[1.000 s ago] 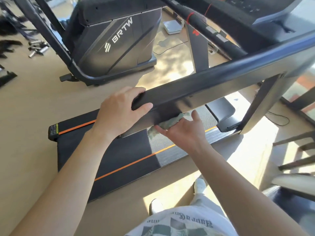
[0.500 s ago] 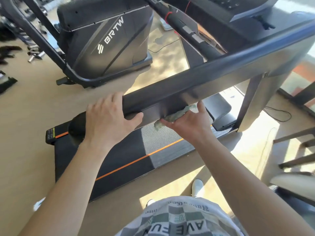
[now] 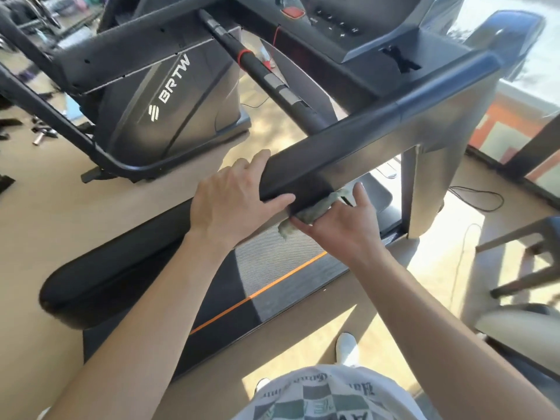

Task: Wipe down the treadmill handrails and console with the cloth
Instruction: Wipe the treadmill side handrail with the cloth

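Wore a checked shirt point(image 3: 327, 395) and a white shoe point(image 3: 347, 348), both nearest of all, below the handrail point(image 3: 348, 153). Stood beside the treadmill belt point(image 3: 272, 262), with its orange stripe point(image 3: 257, 294) running under the handrail. Gripped the handrail's free end with the left hand point(image 3: 230, 204): fingers curled over the top, thumb hooked along the side face. Held a crumpled greenish cloth point(image 3: 309, 212) bunched in the right hand point(image 3: 345, 225), fingers curled round it, thumb raised, just right of the left hand. Pressed that cloth against the handrail's lower edge, a loose corner hanging beneath. Beyond the handrail, found the other padded grip bar point(image 3: 272, 83) with a red ring, slanting away. Further past the handrail, faced the dark console point(image 3: 348, 28), with a row of buttons and one red button. Left of the handrail and farther back, noted a black machine point(image 3: 169, 95) marked BRTW on the floor. Right of the handrail, noted a stool point(image 3: 530, 253), well apart.
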Tool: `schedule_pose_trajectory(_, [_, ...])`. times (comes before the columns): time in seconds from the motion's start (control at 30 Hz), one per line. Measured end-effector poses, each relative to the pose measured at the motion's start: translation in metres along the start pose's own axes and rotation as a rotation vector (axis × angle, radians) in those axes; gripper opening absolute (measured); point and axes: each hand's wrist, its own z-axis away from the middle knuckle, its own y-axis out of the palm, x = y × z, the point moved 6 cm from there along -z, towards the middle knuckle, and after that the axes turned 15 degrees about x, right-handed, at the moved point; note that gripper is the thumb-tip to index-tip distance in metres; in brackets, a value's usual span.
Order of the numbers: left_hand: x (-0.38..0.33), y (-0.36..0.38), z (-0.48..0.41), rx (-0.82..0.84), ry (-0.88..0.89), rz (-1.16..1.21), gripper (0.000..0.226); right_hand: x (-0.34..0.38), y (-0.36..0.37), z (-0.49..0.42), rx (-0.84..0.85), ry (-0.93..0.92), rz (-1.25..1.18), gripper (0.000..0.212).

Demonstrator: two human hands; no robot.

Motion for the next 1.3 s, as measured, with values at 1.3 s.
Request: schedule_pose_trajectory(1.3, [-0.015, -0.006, 0.001, -0.100, -0.152, -0.008, 0.076, 0.049, 0.019, 0.023, -0.050, -0.440, 1.624, 0.058])
